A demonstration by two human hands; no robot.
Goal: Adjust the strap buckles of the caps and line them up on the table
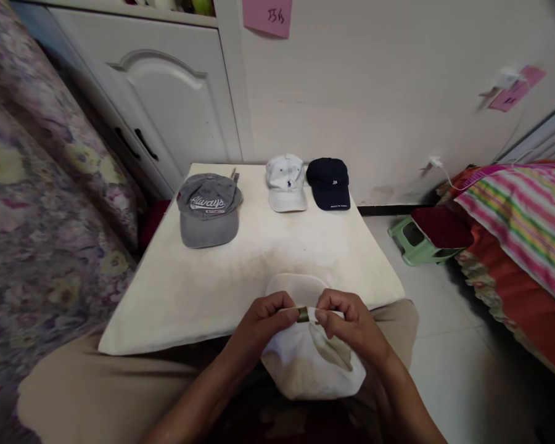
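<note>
A white baseball cap (pixel 305 370) is held over my lap at the table's near edge, its brim pointing away from me and its back strap facing up. My left hand (pixel 271 314) pinches the strap beside a brass-coloured buckle (pixel 303 314). On the other side of the buckle, my right hand (pixel 346 314) grips the strap between thumb and fingers. The oval opening at the back of the cap shows below the strap. Both hands are closed and close together.
On the cream-covered table (pixel 277 246) lie a grey cap (pixel 209 209), a pale cap (pixel 287 183) and a navy cap (pixel 328 184). A green stool (pixel 416 240) stands right, beside a bed (pixel 536 246). A floral curtain (pixel 41 216) hangs left, near a white cabinet (pixel 166 86).
</note>
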